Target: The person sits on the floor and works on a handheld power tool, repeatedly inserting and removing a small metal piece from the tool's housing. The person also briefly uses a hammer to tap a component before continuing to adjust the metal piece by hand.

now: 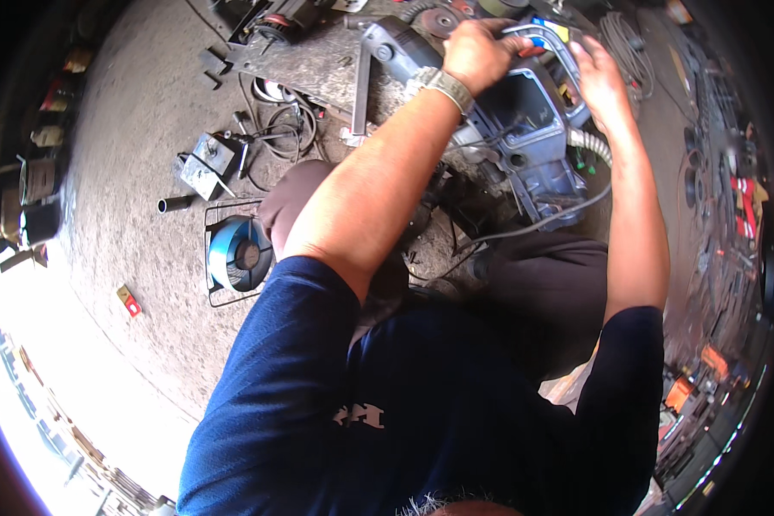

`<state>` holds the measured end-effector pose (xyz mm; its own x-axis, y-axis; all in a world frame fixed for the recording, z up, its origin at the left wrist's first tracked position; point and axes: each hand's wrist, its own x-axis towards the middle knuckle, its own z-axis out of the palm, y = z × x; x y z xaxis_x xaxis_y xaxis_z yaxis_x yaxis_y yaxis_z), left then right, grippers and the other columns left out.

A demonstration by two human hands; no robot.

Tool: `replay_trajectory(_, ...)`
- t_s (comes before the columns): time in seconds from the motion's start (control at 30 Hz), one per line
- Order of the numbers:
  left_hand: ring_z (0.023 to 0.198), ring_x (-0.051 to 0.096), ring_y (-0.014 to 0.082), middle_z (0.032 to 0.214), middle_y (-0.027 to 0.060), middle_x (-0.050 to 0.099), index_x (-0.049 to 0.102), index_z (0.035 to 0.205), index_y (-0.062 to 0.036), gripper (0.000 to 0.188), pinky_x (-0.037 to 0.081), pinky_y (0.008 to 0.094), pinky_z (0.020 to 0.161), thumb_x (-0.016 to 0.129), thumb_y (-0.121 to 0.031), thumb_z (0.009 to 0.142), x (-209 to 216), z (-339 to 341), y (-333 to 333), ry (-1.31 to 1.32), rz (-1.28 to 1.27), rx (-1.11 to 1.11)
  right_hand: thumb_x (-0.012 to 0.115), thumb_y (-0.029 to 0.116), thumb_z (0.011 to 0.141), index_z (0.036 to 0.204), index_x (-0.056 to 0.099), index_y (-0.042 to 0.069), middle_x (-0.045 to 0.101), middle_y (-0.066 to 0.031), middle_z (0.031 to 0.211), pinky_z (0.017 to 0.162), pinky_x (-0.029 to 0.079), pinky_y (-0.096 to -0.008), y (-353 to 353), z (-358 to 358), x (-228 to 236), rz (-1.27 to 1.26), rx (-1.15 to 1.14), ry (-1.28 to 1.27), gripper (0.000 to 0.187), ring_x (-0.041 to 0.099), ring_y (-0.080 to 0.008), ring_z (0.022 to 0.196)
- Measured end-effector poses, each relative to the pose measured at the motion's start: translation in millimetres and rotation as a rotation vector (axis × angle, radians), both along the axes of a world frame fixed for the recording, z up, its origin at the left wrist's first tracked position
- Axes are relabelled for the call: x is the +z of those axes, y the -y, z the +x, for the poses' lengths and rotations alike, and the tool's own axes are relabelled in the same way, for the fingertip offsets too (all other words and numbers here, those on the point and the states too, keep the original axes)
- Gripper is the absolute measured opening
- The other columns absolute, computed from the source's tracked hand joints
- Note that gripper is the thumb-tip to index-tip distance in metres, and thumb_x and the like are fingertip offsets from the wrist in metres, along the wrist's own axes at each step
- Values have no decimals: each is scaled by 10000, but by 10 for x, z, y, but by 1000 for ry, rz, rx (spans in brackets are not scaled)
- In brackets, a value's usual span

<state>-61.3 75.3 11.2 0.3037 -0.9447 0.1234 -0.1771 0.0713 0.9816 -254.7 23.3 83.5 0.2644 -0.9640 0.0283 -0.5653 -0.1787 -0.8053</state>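
Your left hand (477,56) grips the grey frame (568,62) at 1 o'clock, by the open housing (542,146), but your right hand (606,86) is unclosed at its edge, so lopsided support could tip it.

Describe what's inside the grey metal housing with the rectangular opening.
Inside the grey metal housing, dark inner walls show. Shadow hides its deepest part; the near wall covers whatever lies behind.

Right hand (604,84): fingers blurred; contact with grey frame (566,58) unclear. Left hand (479,56): fingertips indistinct. Grey housing (542,182), below hands: partly covered by left wrist. Dark machine (285,19), left of left hand: cut by upper edge. Clutter (731,258), far right of right hand: too small to identify.
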Motion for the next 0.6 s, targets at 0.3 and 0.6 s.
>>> replay_trajectory(0.3, 830, 726, 196, 956, 163, 790, 753, 1186, 44, 507, 563, 353, 779, 840, -381, 923, 380, 274, -207, -60, 118, -201, 576, 264, 1110, 1456, 575, 18, 713, -62, 843, 470, 492, -288, 82, -69, -129, -19, -35, -12, 425, 604, -121, 542)
replay_trajectory(0.6, 1040, 765, 366, 1109, 271, 771, 744, 1231, 36, 530, 577, 438, 921, 782, -403, 937, 433, 155, 13, 261, 23, -268, 570, 221, 1107, 1333, 679, 42, 734, -85, 852, 558, 564, -313, 350, -519, -183, -635, 246, -294, 308, 701, -173, 618)
